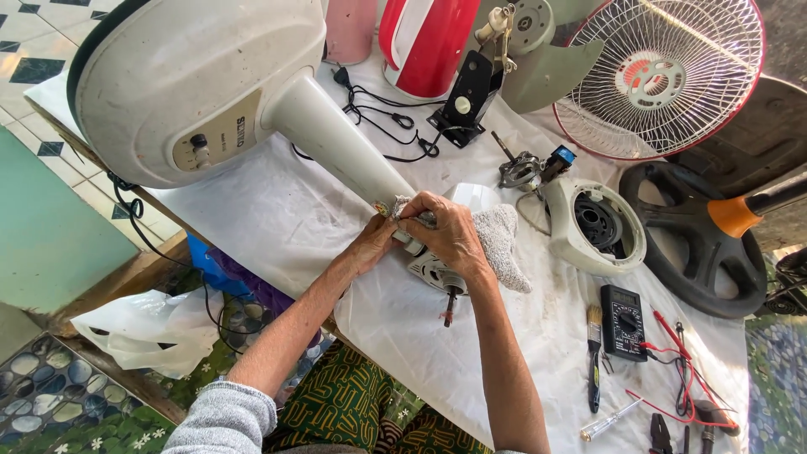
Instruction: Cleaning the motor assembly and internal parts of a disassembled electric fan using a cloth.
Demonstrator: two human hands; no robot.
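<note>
Both hands closed at fan stand neck (336, 134): left hand (370, 244) gripping neck end, right hand (445, 231) gripping grey rag (503, 240); motor (437, 273) at 6 o'clock.

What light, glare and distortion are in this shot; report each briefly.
Head view: bright daylight on the white table cover, mild glare on the fan base and red jug; wide-angle bending stretches the edges; both hands, left hand and right hand, are sharp; soft shadows fall beneath them.
</note>
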